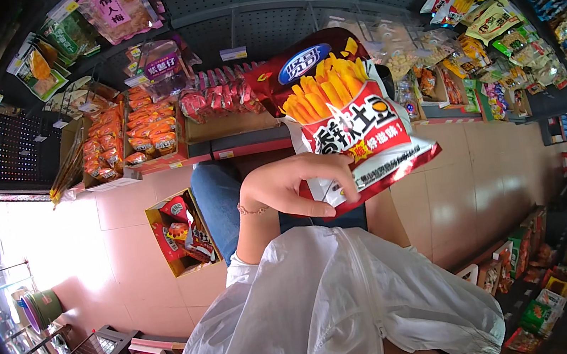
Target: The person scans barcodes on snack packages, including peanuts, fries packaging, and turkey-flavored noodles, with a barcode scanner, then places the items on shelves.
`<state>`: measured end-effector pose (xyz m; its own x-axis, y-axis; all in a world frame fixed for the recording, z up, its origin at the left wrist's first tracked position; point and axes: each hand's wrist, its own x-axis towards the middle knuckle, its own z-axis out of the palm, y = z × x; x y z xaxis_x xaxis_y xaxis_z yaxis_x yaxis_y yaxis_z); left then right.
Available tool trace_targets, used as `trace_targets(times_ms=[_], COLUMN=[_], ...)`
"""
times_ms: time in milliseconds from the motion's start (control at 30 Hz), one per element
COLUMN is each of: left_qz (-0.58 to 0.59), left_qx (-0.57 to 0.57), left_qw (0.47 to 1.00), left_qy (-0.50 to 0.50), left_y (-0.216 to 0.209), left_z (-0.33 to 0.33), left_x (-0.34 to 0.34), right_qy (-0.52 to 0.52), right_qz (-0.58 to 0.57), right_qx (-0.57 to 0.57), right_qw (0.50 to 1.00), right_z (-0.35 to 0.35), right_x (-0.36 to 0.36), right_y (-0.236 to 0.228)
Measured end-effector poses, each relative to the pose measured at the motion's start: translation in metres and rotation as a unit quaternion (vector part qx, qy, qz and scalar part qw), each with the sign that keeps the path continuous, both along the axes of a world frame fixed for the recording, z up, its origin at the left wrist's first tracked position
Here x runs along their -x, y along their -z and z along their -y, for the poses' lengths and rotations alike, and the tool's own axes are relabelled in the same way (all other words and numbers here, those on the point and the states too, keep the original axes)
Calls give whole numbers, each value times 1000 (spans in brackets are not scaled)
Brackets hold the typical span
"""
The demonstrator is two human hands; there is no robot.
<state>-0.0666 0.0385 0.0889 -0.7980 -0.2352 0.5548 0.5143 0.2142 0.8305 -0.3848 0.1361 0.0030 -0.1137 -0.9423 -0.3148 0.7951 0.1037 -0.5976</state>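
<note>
The red-and-white bag (pixel 343 115), a pink packet (pixel 115 11) and a purple-labelled packet (pixel 163 65) are boldly lettered.

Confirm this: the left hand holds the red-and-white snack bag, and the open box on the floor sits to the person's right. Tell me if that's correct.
Not quite: the head view shows the open box on the floor to the person's left, not right. The left hand does hold the red-and-white snack bag.

Dark shelves (pixel 264 29) beside a tiled floor (pixel 129 258).
Orange packets (pixel 151 125) lie in open cartons (pixel 156 164); higher is a pink bag (pixel 116 13), at far left a green bucket (pixel 46 308).
</note>
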Motion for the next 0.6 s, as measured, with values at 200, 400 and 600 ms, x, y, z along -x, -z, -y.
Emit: trace_targets(times_ms=[200, 400, 600], left_qz=[-71, 82, -54], left_qx=[-262, -219, -505], left_qw=[907, 808, 773], left_qy=[-323, -542, -380], left_y=[5, 31, 67], left_z=[0, 23, 36], left_x=[12, 1, 27], right_qy=[15, 25, -7], right_qz=[27, 58, 112], right_qx=[9, 20, 83], right_qw=[999, 998, 990], right_z=[120, 99, 66], right_x=[-126, -109, -110], right_y=[20, 21, 29])
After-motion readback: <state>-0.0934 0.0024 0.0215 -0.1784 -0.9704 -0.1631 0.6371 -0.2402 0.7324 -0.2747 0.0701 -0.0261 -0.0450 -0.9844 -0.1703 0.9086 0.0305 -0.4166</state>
